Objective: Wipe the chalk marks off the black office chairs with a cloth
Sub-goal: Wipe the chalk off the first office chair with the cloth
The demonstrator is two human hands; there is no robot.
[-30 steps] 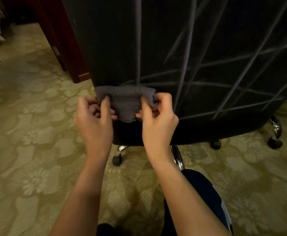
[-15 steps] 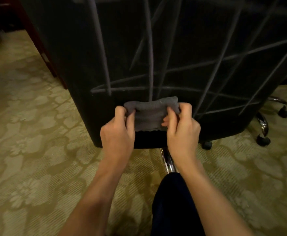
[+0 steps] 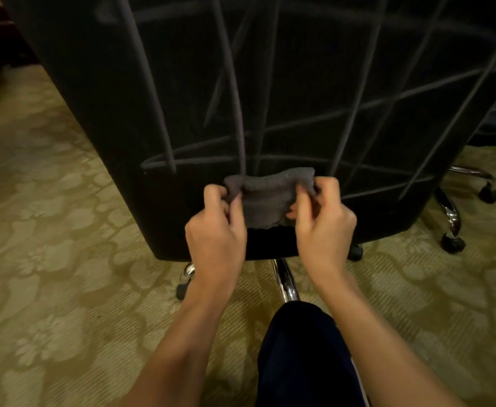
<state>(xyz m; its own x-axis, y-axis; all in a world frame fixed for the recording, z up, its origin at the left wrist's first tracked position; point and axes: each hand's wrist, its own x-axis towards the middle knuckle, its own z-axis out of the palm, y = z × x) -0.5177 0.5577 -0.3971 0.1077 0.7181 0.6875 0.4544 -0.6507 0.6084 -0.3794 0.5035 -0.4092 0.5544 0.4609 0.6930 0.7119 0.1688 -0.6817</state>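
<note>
Both hands (image 3: 270, 227) pinch the cloth (image 3: 266, 202) against the chair (image 3: 299, 83); bunched cloth could smear the chalk marks (image 3: 235, 83).

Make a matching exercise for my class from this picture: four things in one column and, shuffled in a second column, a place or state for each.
Things
1. cloth
2. chalk marks
3. carpet
4. chair castor

Places or states
A. patterned, underfoot
B. stretched between both hands
C. on the floor at the right
D. crossing the black chair back

Pairs: 1-B, 2-D, 3-A, 4-C. The left hand and right hand each pinch one end of the cloth.
</note>
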